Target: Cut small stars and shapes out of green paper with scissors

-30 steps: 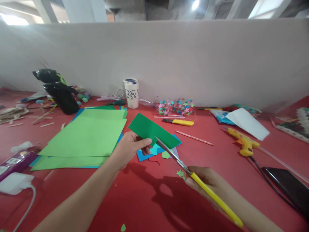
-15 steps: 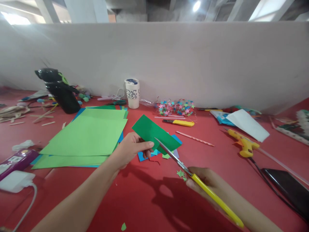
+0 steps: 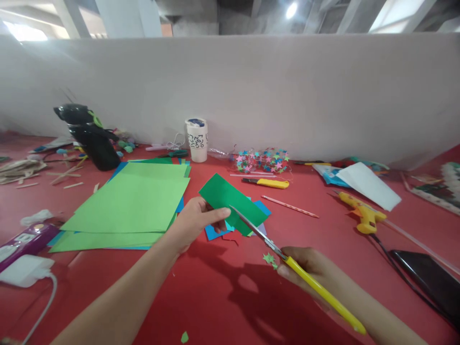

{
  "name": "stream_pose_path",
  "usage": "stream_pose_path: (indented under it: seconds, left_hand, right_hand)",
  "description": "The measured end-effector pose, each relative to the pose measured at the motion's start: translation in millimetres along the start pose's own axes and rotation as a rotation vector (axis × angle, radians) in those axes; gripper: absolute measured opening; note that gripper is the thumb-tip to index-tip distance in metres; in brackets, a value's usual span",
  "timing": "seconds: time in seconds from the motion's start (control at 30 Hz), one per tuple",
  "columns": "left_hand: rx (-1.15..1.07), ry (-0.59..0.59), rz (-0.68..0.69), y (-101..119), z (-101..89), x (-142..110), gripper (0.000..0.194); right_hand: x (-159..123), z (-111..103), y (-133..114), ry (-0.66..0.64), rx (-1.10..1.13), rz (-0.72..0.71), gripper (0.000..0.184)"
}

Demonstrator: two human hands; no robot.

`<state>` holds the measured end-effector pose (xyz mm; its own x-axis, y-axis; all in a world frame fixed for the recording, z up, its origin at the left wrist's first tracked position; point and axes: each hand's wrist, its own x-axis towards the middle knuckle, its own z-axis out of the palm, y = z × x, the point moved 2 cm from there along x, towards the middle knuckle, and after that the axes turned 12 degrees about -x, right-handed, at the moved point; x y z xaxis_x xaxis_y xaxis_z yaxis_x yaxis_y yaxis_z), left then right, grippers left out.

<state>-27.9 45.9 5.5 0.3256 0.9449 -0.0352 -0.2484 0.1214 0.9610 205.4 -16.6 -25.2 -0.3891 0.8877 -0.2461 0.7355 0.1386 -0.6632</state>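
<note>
My left hand [image 3: 192, 223] pinches a dark green paper strip [image 3: 230, 201] by its near edge and holds it above the red table [image 3: 223, 297]. My right hand [image 3: 309, 273] grips yellow-handled scissors [image 3: 287, 261], and their blades are cutting into the strip's lower edge near my left thumb. The strip's right end droops over blue paper scraps [image 3: 215, 232]. A tiny green star cut-out [image 3: 268, 258] lies just below the blades.
A stack of light green sheets [image 3: 132, 201] lies left. Behind are a white cup [image 3: 197, 139], a pile of coloured stars [image 3: 262, 160], a yellow utility knife [image 3: 268, 182], a pencil [image 3: 289, 206]. A yellow glue gun [image 3: 361, 211] and black phone [image 3: 427, 280] sit right; a purple power strip [image 3: 21, 239] left.
The scissor blades have cut further into the green strip, and its right part has sagged lower. My left hand has shifted the strip slightly right.
</note>
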Motion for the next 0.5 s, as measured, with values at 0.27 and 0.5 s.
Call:
stream_pose_path:
  seconds: [0.27,0.5]
  left_hand:
    - [-0.194,0.158,0.133,-0.8,-5.4,4.9,0.016]
    - [-0.205,0.175,0.151,-3.2,0.7,3.8,0.020]
  right_hand:
    - [0.9,0.7,7.2,-0.046,-0.035,-0.021,0.042]
    - [1.2,3.0,5.8,-0.036,-0.048,-0.031,0.044]
